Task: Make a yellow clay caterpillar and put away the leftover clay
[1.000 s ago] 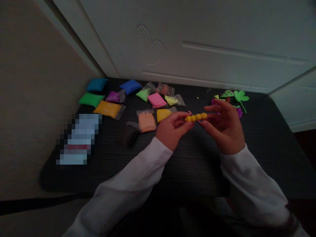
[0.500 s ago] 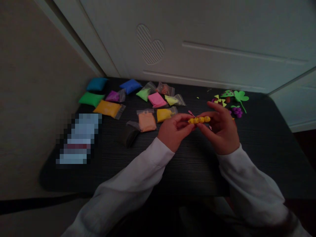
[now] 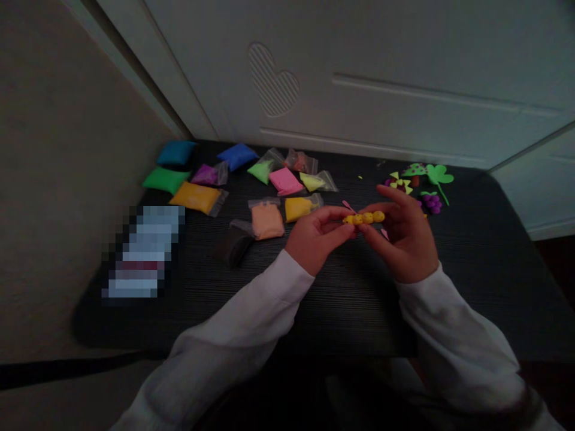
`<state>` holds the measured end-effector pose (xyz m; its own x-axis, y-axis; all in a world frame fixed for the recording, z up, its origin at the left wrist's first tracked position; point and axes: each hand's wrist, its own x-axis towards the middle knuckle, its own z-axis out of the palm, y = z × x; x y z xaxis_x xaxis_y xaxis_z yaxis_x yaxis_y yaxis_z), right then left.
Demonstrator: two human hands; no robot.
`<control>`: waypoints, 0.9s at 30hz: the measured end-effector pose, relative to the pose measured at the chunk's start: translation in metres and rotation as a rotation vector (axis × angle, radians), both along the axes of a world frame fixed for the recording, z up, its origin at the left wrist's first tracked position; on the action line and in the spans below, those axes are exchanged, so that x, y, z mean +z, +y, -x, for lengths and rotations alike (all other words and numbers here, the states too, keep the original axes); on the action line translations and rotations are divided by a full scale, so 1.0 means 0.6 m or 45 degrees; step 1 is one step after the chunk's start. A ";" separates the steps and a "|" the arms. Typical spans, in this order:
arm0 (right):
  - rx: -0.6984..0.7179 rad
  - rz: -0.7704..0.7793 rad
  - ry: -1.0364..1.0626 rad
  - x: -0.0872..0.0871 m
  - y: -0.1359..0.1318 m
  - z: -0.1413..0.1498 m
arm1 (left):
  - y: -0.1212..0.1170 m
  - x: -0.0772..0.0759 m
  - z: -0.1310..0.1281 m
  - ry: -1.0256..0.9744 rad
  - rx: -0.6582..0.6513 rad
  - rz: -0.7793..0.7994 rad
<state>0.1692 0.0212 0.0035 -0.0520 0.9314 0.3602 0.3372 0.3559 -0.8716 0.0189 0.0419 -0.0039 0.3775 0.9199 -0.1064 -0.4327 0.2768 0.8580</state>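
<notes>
Yellow beaded strip [image 3: 368, 218], right of centre in the frame, held above the dark table [image 3: 341, 305]. Your left hand [image 3: 309, 239] pinches its left end between thumb and fingers; your right hand [image 3: 406, 248] pinches it near the middle, the thumb at its lower side and one finger raised clear. The rounded segments resemble modelling clay: probably light, soft and easily dented, perhaps tacky rather than slippery. The joins are likely the weakest places. Best hold: light fingertip pressure on the segments' sides, without twisting or pulling.
</notes>
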 end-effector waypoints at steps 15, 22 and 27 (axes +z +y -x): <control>0.034 -0.046 -0.017 0.002 -0.003 0.005 | 0.004 0.000 0.003 -0.152 -0.016 0.170; 0.020 -0.054 -0.072 -0.001 -0.004 0.005 | 0.004 -0.002 0.001 -0.150 -0.005 0.183; 0.013 -0.040 -0.016 -0.002 0.000 0.004 | 0.005 0.003 0.001 -0.291 0.013 0.327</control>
<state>0.1666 0.0212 0.0021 -0.0662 0.9189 0.3889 0.3444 0.3868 -0.8554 0.0181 0.0447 -0.0021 0.4095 0.8778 -0.2486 -0.6097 0.4660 0.6412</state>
